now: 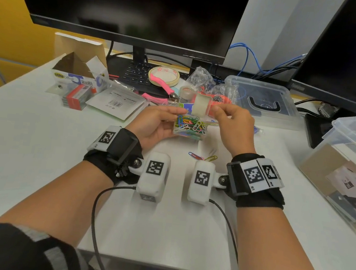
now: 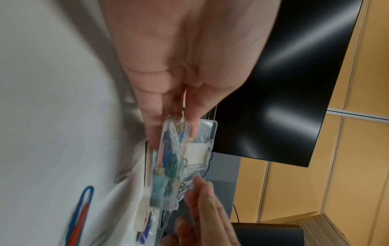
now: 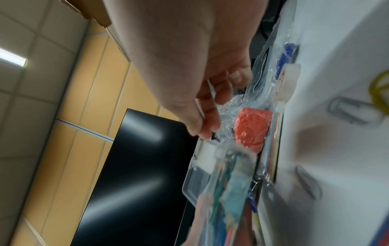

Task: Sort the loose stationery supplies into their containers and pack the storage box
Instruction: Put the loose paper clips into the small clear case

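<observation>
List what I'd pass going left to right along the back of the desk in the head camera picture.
Cardboard box → keyboard → tape roll → crumpled bag → clear lid → storage box.

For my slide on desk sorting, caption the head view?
Left hand holds a clear box of paper clips; right hand pinches its lid.

paper clips [image 1: 190, 124]: multicoloured | scissors [image 1: 162, 87]: pink | bagged item [image 3: 251, 129]: seemingly orange-red
</observation>
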{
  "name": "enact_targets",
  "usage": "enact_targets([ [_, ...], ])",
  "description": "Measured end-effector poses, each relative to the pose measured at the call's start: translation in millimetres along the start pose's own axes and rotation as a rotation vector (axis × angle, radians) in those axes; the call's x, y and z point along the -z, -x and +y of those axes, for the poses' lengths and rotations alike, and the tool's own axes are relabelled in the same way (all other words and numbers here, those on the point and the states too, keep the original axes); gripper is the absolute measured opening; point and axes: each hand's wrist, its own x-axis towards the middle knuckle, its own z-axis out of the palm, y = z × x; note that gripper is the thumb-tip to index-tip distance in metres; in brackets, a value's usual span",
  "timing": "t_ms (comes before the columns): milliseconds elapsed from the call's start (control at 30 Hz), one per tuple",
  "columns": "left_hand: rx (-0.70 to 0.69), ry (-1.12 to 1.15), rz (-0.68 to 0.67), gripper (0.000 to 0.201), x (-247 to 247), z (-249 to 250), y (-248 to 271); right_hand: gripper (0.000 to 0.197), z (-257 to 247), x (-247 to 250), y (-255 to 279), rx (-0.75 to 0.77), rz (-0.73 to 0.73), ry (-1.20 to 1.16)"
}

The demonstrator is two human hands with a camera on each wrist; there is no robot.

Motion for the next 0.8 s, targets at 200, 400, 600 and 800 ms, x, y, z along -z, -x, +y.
enact_targets([
  [200,-0.037,0.106,0.110,0.030,4.3,3.2,-2.1,0.018,11.0,0.0,2.6,-0.175,-0.358,0.152],
  [400,-0.043,0.117,0.140,0.029,4.6,1.6,-3.0,0.012,4.0,-6.5,5.4,-0.183,-0.540,0.241],
  [600,-0.054,0.106,0.133,0.030,5.6,1.5,-4.0,0.016,4.5,-5.5,4.0,-0.199,-0.568,0.286],
  [800,-0.065,0.030,0.079,0.030,4.8,2.3,-2.8,0.019,6.4,-1.6,-1.3,-0.068,-0.044,0.065],
])
